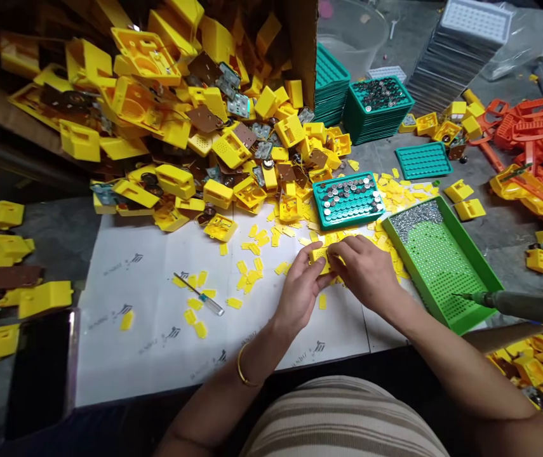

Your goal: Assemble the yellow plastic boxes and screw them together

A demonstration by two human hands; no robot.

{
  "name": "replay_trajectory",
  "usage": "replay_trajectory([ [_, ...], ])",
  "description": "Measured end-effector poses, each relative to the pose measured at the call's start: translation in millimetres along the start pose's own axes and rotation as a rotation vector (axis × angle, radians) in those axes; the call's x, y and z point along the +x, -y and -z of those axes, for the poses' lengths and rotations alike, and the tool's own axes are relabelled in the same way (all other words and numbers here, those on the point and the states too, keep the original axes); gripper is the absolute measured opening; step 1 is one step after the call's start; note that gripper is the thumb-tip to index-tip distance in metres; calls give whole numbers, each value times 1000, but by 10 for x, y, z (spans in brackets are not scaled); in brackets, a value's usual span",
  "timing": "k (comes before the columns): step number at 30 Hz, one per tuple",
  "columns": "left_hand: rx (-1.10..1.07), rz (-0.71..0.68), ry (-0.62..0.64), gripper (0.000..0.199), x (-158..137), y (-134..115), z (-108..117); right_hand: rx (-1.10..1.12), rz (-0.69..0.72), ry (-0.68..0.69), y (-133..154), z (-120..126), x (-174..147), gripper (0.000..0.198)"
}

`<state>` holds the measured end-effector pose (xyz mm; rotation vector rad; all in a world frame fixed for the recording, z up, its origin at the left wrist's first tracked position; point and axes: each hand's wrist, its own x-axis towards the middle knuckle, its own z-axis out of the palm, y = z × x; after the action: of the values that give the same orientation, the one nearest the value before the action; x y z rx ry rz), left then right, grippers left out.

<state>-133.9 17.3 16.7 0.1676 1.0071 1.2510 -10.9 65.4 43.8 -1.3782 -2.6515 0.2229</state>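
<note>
Sitting between the two hands in the head view, a small yellow casing was pinched by the left hand, its thumb and fingers around the casing's left side. The right hand curled over the right end, fingertips bunched close; whether they gripped the casing or a smaller piece, one could not tell. Just beyond the hands stood a teal tray with round parts; flat yellow pieces lay scattered on the table.
</note>
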Motion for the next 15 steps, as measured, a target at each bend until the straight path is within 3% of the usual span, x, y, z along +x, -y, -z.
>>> replay_trajectory([
  [5,87,-36,-26,31,-30,35,2,74,-65,136,-9,92,16,16],
  [10,104,16,81,36,-34,24,33,388,-139,224,-137,222,68,8],
  [15,128,56,152,39,-16,3,66,710,-233,232,-164,146,71,7],
])
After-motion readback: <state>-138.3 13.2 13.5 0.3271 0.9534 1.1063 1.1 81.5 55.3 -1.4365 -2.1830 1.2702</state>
